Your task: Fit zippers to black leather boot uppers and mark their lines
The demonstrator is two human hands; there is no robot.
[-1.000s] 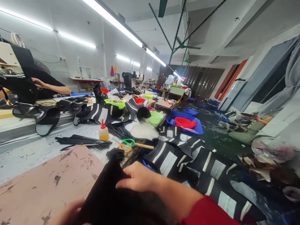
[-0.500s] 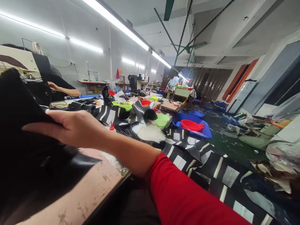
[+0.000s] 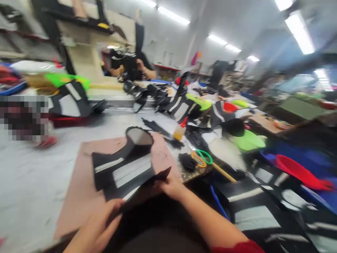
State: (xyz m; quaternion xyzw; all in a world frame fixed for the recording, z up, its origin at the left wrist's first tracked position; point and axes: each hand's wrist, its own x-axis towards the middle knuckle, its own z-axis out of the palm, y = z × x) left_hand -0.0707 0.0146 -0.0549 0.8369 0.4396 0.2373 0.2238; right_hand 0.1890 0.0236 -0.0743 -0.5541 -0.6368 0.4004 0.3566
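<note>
At bottom, hands (image 3: 174, 188) gripping black piece (image 3: 146, 194), lower part lost in dark

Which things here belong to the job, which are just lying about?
In use, apparently:
black material, held by left hand and right hand
white-striped black piece
pink board beneath

Lying about, apparently:
scissors
red-tipped bottle
red basin
green bowl

Left of the board (image 3: 71, 196), the tabletop (image 3: 44, 179) is leaving room to pass. A panel (image 3: 134, 170) is covering the board's middle; beyond the board, the bottle (image 3: 179, 133) and strips (image 3: 156, 127) are blocking, and right of it, the scissors (image 3: 199, 152).
</note>
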